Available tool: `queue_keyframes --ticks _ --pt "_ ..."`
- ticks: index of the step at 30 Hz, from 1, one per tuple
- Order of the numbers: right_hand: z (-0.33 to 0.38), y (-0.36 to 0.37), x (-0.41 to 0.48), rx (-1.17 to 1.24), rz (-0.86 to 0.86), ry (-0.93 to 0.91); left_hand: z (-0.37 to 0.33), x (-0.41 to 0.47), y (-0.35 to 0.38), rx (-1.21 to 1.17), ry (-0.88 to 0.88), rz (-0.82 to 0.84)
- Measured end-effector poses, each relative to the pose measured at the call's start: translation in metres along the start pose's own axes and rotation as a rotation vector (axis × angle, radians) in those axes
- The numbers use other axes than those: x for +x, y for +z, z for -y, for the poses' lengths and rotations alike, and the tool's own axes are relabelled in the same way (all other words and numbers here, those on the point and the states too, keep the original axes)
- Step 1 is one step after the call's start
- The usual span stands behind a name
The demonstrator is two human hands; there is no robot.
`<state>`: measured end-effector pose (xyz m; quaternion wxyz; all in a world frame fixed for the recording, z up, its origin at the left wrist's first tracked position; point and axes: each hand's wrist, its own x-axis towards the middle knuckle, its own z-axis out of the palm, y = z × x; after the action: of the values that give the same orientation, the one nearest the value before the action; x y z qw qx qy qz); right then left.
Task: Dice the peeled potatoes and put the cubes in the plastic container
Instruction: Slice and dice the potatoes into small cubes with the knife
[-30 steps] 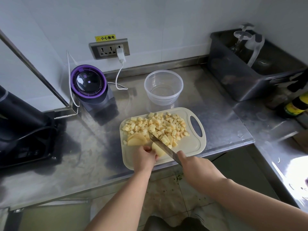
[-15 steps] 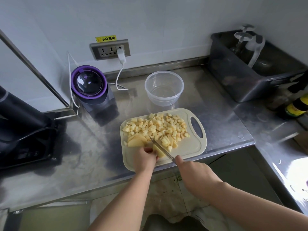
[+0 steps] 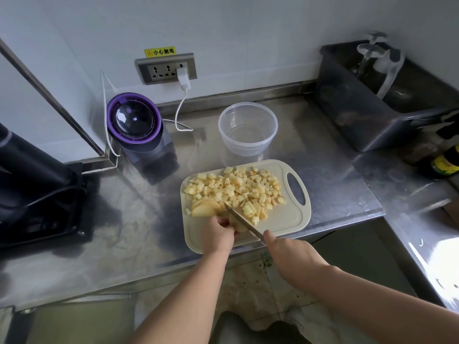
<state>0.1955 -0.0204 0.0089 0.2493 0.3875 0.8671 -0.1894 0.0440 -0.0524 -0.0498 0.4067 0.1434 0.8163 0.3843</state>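
Observation:
A pale cutting board (image 3: 288, 219) lies near the steel counter's front edge. A heap of yellow potato cubes (image 3: 238, 188) covers its far half. Potato slices (image 3: 205, 208) lie at its left. My left hand (image 3: 217, 235) grips a potato piece (image 3: 236, 223) on the board's near side. My right hand (image 3: 295, 256) holds a knife (image 3: 242, 220) whose blade runs diagonally across that piece, tip toward the slices. A clear round plastic container (image 3: 248, 127) stands empty just behind the board.
A purple-lidded appliance (image 3: 135, 125) stands at the back left, with a white cable (image 3: 180, 112) plugged into the wall socket. A black device (image 3: 34, 184) sits at far left. A dark bin (image 3: 372, 100) and bottles (image 3: 444, 162) are at the right.
The knife blade has drawn back toward me through the potato piece, and my right hand has shifted slightly nearer. My left hand stays on the piece.

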Motion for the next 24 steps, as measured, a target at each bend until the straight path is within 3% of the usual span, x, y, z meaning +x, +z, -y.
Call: queue_keyframes --ticks 8,24 --pt "-0.002 0.007 -0.014 0.056 -0.119 0.034 0.003 -0.002 -0.001 -0.055 -0.012 -0.011" --pt "0.015 0.001 -0.017 0.023 -0.058 0.033 0.005 -0.002 -0.003 -0.062 0.008 -0.014"
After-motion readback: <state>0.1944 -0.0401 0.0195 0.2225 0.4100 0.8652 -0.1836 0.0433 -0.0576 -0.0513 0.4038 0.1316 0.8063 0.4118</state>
